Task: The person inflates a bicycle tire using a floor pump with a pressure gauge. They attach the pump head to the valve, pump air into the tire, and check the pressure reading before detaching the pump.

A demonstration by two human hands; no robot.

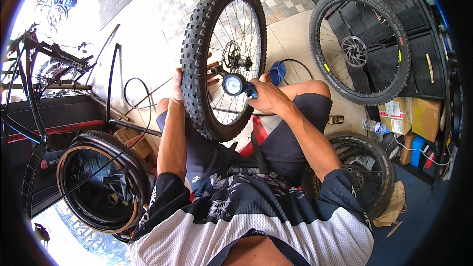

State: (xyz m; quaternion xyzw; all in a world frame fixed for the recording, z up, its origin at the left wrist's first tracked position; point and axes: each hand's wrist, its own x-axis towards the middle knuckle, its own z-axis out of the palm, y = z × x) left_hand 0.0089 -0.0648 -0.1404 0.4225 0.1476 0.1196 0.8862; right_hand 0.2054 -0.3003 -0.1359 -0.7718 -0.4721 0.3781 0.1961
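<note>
A bicycle wheel with a knobbly black tyre (pixel 193 51) stands upright between my knees. My left hand (pixel 178 87) grips it from the left, thumb by the tread and fingers showing through the spokes. A tyre inflator with a round dial gauge (pixel 233 84) is in my closed right hand (pixel 269 96), at the wheel's right side. The gauge's head end reaches in front of the spokes near the rim. Behind the spokes, a brake disc (pixel 230 56) surrounds the hub. Whether the inflator sits on the valve I cannot tell.
Another wheel (pixel 316 49) leans on black cabinets at the right. More tyres lie at lower right (pixel 384 167) and lower left (pixel 66 199). A bike frame (pixel 30 79) stands at the left. Cardboard boxes (pixel 424 113), a plastic bottle (pixel 374 127) and a black hose (pixel 301 64) are nearby.
</note>
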